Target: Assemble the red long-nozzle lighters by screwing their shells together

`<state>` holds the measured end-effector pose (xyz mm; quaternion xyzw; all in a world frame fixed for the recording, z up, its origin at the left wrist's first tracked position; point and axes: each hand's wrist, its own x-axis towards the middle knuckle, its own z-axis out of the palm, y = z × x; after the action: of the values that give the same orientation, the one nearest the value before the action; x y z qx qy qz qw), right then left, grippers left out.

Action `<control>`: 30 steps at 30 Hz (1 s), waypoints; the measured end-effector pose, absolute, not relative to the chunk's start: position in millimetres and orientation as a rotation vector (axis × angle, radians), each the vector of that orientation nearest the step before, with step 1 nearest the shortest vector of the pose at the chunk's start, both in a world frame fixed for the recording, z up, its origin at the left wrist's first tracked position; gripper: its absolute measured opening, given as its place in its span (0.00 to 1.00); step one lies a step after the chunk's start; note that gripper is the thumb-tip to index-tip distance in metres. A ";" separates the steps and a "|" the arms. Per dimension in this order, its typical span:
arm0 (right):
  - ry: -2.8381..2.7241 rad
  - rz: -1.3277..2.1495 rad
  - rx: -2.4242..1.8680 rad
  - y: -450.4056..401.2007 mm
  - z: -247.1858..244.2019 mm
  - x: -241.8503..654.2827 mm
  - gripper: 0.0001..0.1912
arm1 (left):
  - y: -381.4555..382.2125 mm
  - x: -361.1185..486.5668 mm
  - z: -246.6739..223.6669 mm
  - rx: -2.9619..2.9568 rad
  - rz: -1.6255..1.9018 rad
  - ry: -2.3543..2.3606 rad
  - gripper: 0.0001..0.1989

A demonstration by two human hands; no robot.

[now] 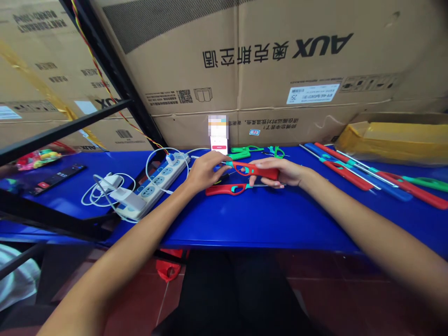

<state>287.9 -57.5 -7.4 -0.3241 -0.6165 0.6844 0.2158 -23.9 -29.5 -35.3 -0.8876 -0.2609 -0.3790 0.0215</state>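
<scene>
My right hand is wrapped round the handle of a red lighter with a teal trigger, held level above the blue shelf. My left hand pinches at the lighter's nozzle end; what its fingertips grip is too small to make out. Just below lies a second red lighter, its metal rod pointing right under my right hand. Green lighter parts lie behind my hands, near a lit phone leaning upright against the carton.
Several red, blue and green lighters lie at the right, before a yellow-taped box. A white power strip with cables and chargers is at the left, beside a black metal frame. Large cartons stand behind.
</scene>
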 end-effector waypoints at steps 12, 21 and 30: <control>-1.526 2.053 -0.890 -68.5 -4.6 272.3 0.28 | -28.0 -26.5 -33.1 -2.683 -1.240 -0.843 0.07; -1.731 1.760 -1.098 -65.5 -14.9 268.8 0.16 | -29.5 -19.0 -35.1 -2.755 -1.147 -0.880 0.08; -2.095 0.940 -1.306 -47.1 -12.9 279.6 0.10 | -38.5 -20.4 -21.3 -2.507 -1.390 -1.031 0.08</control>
<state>279.6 -47.1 -12.9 -0.4789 -0.7685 0.3448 0.2473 -20.4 -38.5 -21.3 -0.8220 -0.3380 -0.4558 0.0474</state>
